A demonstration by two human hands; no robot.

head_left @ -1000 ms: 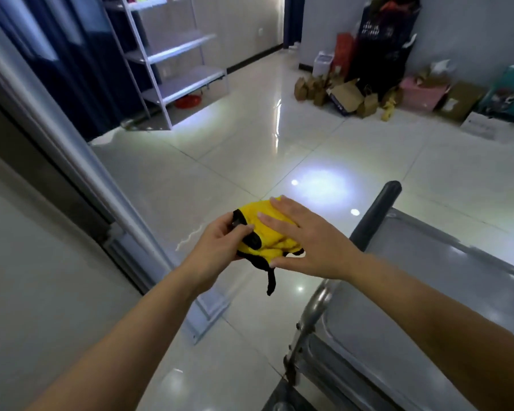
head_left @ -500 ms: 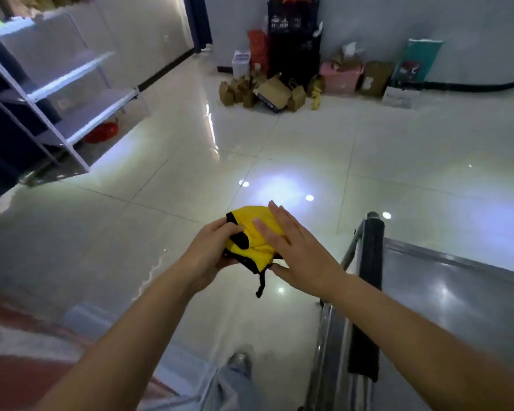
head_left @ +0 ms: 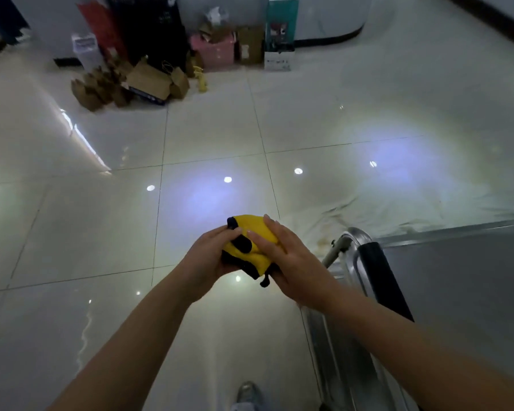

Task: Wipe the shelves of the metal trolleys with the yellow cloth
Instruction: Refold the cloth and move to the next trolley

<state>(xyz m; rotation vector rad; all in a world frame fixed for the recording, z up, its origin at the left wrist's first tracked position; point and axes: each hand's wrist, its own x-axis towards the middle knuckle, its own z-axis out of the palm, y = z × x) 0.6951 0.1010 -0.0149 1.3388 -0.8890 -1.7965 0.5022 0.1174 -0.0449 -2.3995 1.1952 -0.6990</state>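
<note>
The yellow cloth [head_left: 251, 236], bunched up with black trim and a short black loop hanging under it, is held in mid-air over the tiled floor. My left hand [head_left: 209, 256] cups it from the left and below. My right hand [head_left: 291, 259] lies over its right side with fingers spread across the top. The metal trolley [head_left: 457, 277] stands at the lower right, its flat grey top shelf just right of my hands, with a black-padded handle [head_left: 380, 280] at its near-left end. The cloth is not touching the trolley.
Glossy white floor tiles spread ahead. Cardboard boxes [head_left: 149, 81], a pink box [head_left: 217, 53] and other packages are piled against the far wall. A foot in a shoe [head_left: 248, 393] shows at the bottom edge.
The view has swung right: the white shelving rack has left the frame and the trolley sits more to the right. Both hands keep holding the cloth, kneading it slightly.
</note>
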